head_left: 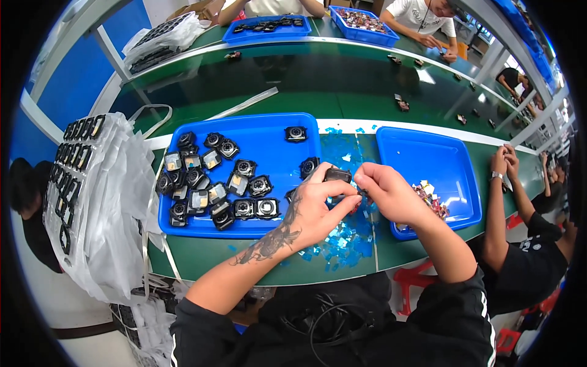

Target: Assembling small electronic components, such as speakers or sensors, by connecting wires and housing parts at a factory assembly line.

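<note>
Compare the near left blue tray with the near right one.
The left tray holds many black watch-style cases; the right tray holds a small heap of tiny mixed-colour pieces. Cases cover much of the left tray, while the right tray is mostly bare. The left tray looks wider than the right tray. Both are blue, shallow and rectangular, on the green workbench.

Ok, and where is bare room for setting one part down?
Right blue tray: bare above its heap of small parts. Left blue tray: bare between the clustered black units and the lone upper-right unit. Crowded: that tray's left half, and the bench between trays, strewn with blue scraps.
</note>
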Motion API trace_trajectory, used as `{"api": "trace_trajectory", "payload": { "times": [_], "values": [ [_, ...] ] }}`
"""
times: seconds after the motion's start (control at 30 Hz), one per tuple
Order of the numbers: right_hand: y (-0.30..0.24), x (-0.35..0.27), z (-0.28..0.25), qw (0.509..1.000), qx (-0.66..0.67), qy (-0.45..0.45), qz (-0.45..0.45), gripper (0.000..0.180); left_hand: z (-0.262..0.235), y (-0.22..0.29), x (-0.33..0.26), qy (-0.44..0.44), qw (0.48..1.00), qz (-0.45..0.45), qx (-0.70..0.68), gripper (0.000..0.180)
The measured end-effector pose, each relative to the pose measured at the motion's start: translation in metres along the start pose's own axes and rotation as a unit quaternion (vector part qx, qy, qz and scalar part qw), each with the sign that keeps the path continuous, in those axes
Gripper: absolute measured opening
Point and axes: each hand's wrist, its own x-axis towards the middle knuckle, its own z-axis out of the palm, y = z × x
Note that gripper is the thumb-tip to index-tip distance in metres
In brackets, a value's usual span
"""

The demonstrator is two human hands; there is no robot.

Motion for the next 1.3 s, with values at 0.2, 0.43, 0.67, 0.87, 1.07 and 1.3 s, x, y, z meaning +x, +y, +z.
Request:
{"api": "trace_trajectory", "payload": {
  "times": [0.2,0.43,0.67,0.87,1.07,1.3],
  "values": [
    [0.0,0.0,0.004,0.949,-0.249,0.151,-0.12,0.02,0.004,-0.001,-0.001,0.048,0.996,-0.068,-0.027,0.011],
    [-0.009,-0.007,0.02,0.984,0.061,0.121,-0.112,0.013,0.003,-0.003,-0.001,0.064,0.988,-0.097,-0.103,0.011],
    [-0.013,-0.011,0.016,0.977,0.119,0.168,-0.064,0.012,-0.001,-0.007,0.005,0.109,0.922,-0.134,-0.347,0.043],
    [-0.01,-0.006,0.029,0.98,0.085,0.159,-0.088,0.013,0.006,-0.017,0.0,0.084,0.943,-0.155,-0.282,0.025],
    [-0.004,-0.013,0.027,0.98,0.094,0.141,-0.103,0.011,-0.002,0.004,0.001,0.077,0.977,-0.128,-0.15,0.043],
    [-0.008,-0.011,0.037,0.869,0.47,0.154,-0.007,0.015,0.003,0.003,-0.001,0.087,0.985,-0.009,-0.151,0.045]
  ]
}}
